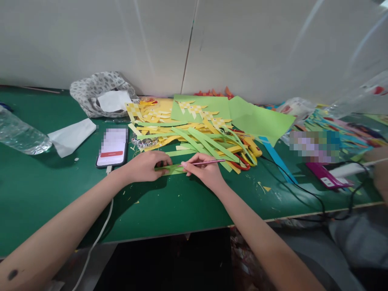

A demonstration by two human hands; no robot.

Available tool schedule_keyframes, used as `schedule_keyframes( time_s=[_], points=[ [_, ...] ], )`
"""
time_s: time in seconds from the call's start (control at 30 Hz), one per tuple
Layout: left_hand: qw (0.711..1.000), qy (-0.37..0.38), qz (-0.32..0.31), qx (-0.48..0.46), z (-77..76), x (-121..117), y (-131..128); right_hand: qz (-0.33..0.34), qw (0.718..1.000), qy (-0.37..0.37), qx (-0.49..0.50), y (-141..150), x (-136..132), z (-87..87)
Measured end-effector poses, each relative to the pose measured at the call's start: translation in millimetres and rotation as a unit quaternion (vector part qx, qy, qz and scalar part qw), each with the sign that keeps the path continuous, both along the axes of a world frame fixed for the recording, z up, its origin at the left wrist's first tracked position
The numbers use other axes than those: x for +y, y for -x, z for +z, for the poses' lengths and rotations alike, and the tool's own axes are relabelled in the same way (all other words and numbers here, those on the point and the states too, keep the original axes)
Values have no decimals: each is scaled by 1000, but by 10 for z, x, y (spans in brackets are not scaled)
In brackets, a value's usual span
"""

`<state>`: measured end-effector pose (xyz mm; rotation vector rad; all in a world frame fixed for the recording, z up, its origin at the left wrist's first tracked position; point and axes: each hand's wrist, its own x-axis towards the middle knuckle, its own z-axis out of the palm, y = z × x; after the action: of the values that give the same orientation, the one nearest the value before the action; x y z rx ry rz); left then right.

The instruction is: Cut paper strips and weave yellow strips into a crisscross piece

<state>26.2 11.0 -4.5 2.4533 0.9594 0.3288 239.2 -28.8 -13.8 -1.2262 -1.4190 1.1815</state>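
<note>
My left hand (148, 165) lies fingers-down on a green paper strip (169, 169), pressing it flat on the green table (60, 194). My right hand (204, 171) is closed round a thin pink pencil (209, 162), whose tip meets the same strip just beside the left fingertips. Behind both hands lies a heap of green and yellow paper strips (197, 139), with small woven yellow-and-white pieces (194, 108) on top of it.
A phone (112, 147) on a white cable lies left of the hands. Scissors with red and yellow handles (245, 159) rest right of the heap. Green sheets (260, 121), a plastic bottle (21, 135), white paper (71, 136) and a patterned bag (100, 91) stand around. Another person's arm (380, 173) shows at the right edge.
</note>
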Motion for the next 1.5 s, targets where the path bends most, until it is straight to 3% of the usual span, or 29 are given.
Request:
schedule_keyframes(
  time_s=[0.83,1.5],
  points=[
    [1000,1,-1,-4,-16,11,-1,10,999,28,-41,13,34,-33],
    [1000,-6,-1,3,0,-3,-7,-11,1000,15,20,-63,53,-46]
  ],
)
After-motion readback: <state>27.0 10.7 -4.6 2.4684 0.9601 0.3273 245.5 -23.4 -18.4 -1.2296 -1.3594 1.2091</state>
